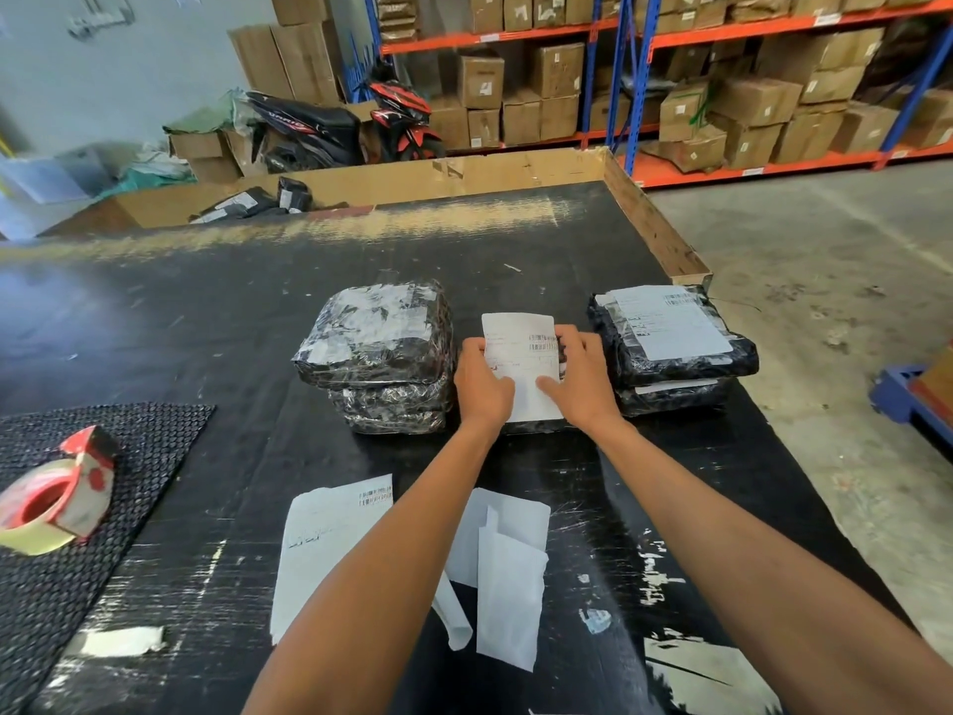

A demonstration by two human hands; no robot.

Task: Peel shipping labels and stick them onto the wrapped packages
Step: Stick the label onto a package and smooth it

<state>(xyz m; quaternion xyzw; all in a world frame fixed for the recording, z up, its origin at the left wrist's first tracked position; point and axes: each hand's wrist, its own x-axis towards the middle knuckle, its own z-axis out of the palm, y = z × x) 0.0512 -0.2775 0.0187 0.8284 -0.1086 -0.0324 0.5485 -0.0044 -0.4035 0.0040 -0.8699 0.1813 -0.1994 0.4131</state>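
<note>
We see the left hand [482,384] and the right hand [580,381] side by side over the black bench [515,240], both holding one shipping label [521,363] between them. The left hand pinches its left edge, the thumb lying on the printed face; the right hand grasps the right edge, fingers curled over it. Beneath the label there seems to be a wrapped package, though the hands and paper hide most of it. Just left of the left hand stands a stack of unlabelled packages [381,353] in glossy black wrap. Just right of the right hand lies a stack of labelled packages [675,348]. Nearer us, under the forearms, lie another printed label [325,544] and some blank backing sheets [510,575]. Well to the left of the left hand, a tape dispenser [56,498] rests on a dark mesh mat [129,436].
</note>
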